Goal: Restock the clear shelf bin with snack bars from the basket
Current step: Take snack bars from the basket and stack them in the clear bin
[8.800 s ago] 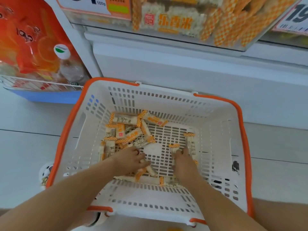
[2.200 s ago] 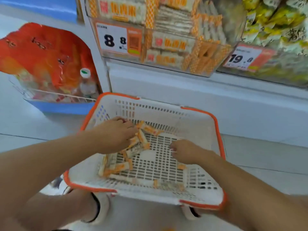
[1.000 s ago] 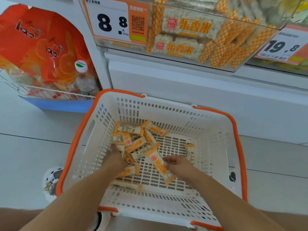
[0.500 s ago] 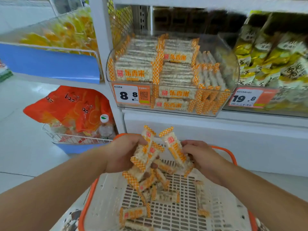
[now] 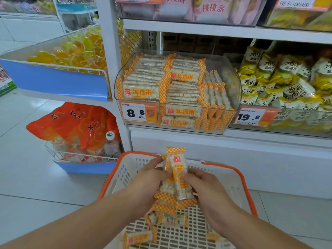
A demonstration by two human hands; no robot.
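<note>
While half a second earlier the bars were a loose, splayed clump, the left hand (image 5: 143, 184) and right hand (image 5: 206, 187) had now pressed in from both sides, fingers curled around a tidied, roughly upright bundle of snack bars (image 5: 177, 178) held above the basket (image 5: 248, 191). That looked to me like the gathering bit was done and the lift to the shelf was next, since the clear shelf bin (image 5: 231, 81) sat up ahead, already pretty well stocked but with room on its right side. A few loose bars (image 5: 138, 238) were left on the basket floor, so probably at least one more handful after this.
</note>
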